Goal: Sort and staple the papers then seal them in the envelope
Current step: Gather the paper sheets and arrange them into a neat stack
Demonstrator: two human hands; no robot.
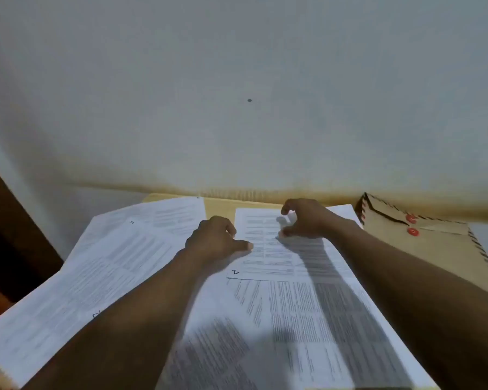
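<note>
The table (219, 205) is almost all covered by loose white papers (307, 319), spread from the near edge up to the far edge by the wall. A few sheets are fanned out on the left side (119, 254), and more are piled across the middle and near side. The brown envelope (434, 249) is laid at the far right corner, flat, with its flap closed over two red buttons (412, 226). No stapler can be seen.

One sheet marked with a hand-written "1" (268, 249) is laid on top near the far edge. It is touched by both hands. The left hand (213, 239) is loosely curled, and its thumb is pressed on the sheet's left edge. The right hand (304, 219) is half open like a claw, with the fingertips (283, 234) set down on the page. Nothing is held in a full grip by either hand.

The sorting is probably still being done. The papers are likely light, thin and floppy, and they may slide over each other. A sheet is best pinched at an edge or corner. It may be creased if squeezed hard. The envelope looks stiffer and may be lifted by its side.
</note>
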